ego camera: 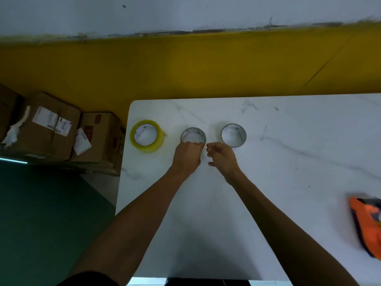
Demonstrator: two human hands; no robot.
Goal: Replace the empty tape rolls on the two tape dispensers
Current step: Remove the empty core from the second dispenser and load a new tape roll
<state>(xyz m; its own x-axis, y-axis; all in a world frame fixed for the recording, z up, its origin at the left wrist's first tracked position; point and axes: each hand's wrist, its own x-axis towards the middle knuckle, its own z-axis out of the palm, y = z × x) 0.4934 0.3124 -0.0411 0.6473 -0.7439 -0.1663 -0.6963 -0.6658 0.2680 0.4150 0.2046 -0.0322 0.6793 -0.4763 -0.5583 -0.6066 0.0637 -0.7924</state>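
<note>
Left hand [188,155]: fingers closed on near rim of empty tape core [193,136], toward table [288,162] far-left corner. Right hand [222,156]: fingers loosely spread, holding nothing. Second empty core [233,134] beside; yellow tape roll [146,135] at left edge; orange dispenser [368,223] at right edge.

A white marbled table [268,162] carried a yellow tape roll [146,135]; right of it stood two empty cores [193,135] [233,134], an orange dispenser [367,223] far right.

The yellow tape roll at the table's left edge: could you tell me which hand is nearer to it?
Left. The left hand rests on the middle empty ring, just right of the yellow tape roll; the right hand is farther right.
</note>
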